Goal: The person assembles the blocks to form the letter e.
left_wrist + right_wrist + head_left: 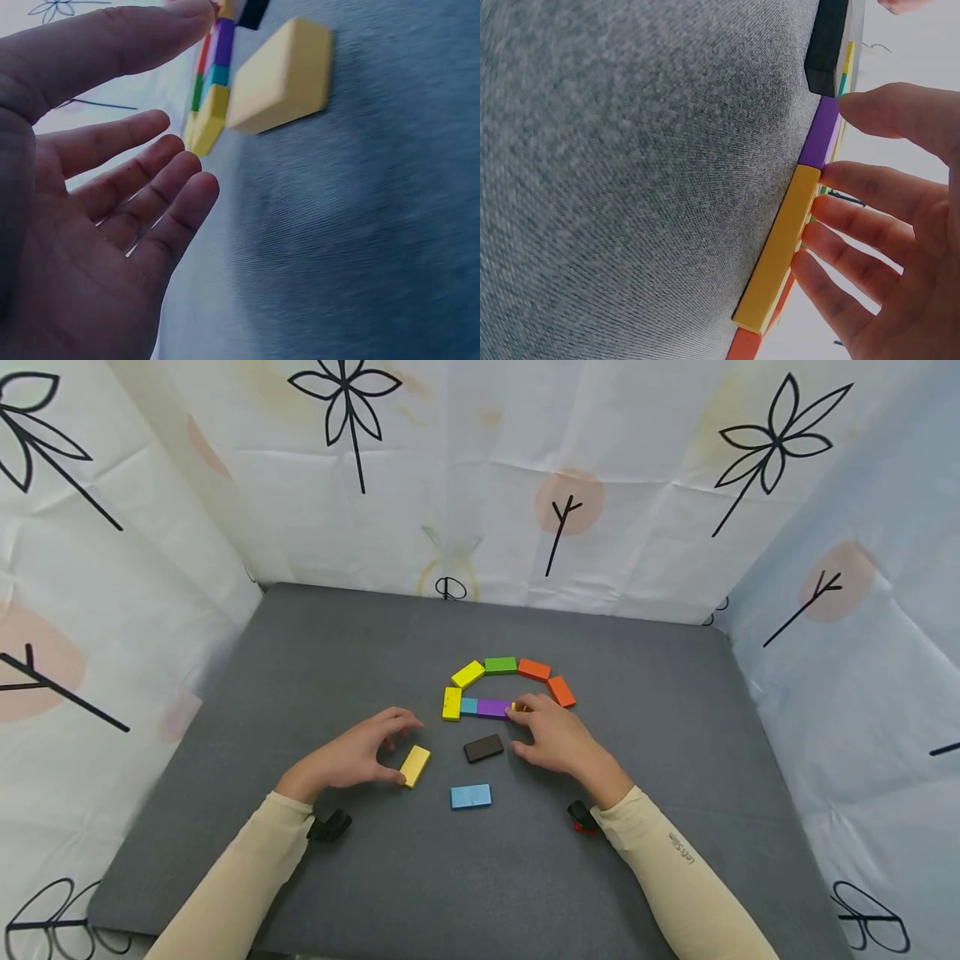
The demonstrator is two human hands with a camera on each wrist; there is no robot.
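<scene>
My left hand (360,747) is spread beside a pale yellow block (416,766), thumb close to its near end. The left wrist view shows a gap between the palm and this block. Over the ring of blocks, my right hand (555,735) has its fingers extended. In the right wrist view its fingertips rest along the top edge of an orange-yellow block (780,247). That block lies end to end with a purple block (492,709), which adjoins a teal block (468,707). A dark block (483,748) lies between the hands, just left of the right thumb.
The ring also has two yellow blocks (452,703), a green block (500,665) and two orange-red blocks (534,669). A light blue block (471,797) lies nearer the front. The grey table (360,635) is bounded by white patterned curtains (465,468).
</scene>
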